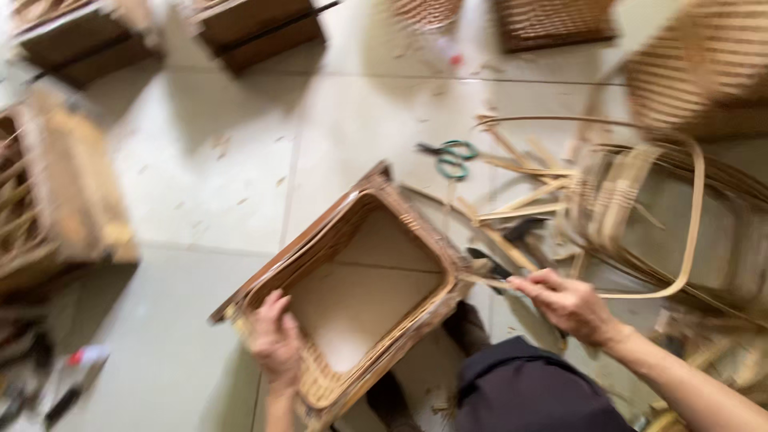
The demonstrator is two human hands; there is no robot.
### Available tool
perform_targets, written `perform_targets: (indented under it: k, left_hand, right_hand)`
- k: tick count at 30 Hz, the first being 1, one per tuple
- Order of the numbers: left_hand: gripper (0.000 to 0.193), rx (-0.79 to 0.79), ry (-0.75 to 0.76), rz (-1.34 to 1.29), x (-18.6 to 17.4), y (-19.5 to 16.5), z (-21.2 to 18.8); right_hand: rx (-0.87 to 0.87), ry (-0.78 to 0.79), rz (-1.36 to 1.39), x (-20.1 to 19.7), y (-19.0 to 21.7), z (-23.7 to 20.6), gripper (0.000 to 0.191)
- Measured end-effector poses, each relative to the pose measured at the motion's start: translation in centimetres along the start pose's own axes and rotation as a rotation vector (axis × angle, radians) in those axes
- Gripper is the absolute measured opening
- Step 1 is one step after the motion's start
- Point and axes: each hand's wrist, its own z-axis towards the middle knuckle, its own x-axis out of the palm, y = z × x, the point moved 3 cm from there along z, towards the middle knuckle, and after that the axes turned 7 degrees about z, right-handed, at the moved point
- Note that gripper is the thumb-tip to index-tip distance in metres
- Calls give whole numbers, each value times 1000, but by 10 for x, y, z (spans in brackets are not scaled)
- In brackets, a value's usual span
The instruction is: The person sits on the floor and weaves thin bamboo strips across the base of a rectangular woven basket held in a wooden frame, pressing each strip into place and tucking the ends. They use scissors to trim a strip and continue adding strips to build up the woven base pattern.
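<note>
Whole frame motion-blurred: the dark, narrow object just left of the right hand cannot be identified, and the grip of that hand's fingers on the thin pale cane strip cannot be resolved. Left hand covers part of the near rim of the square woven rattan frame, whose lowest corner is cut off by the bottom edge. Woven cane baskets at top, the wooden-framed piece at left and the small red-capped object at lower left are cropped or smeared beyond telling.
</note>
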Motion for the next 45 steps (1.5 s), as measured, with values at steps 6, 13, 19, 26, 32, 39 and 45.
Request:
perform_targets:
  k: [6, 13, 19, 26, 32, 39, 45]
  left_hand:
    - [38, -533, 265, -516, -10, -37, -47]
    - [52, -851, 212, -815, -16, -16, -80]
    - [49, -932, 226, -807, -23, 0, -92]
    - [58, -671, 368, 70, -40, -12, -88]
    - [26, 73, 154, 172, -43, -36, -102]
    - [23, 132, 188, 82, -41, -32, -119]
    - [15, 107, 197, 78, -37, -26, -126]
  right_hand:
    - [-515, 359, 110, 97, 67, 100, 64]
    - [-617, 649, 138, 159, 110, 127, 73]
    - [-612, 830, 149, 175, 124, 132, 74]
    - [-579, 888, 166, 174, 130, 130, 78]
    - [-553, 887, 185, 178, 128, 121, 72]
    - [-528, 902, 120, 180, 136, 124, 66]
    - [-523, 977, 102, 184, 141, 126, 67]
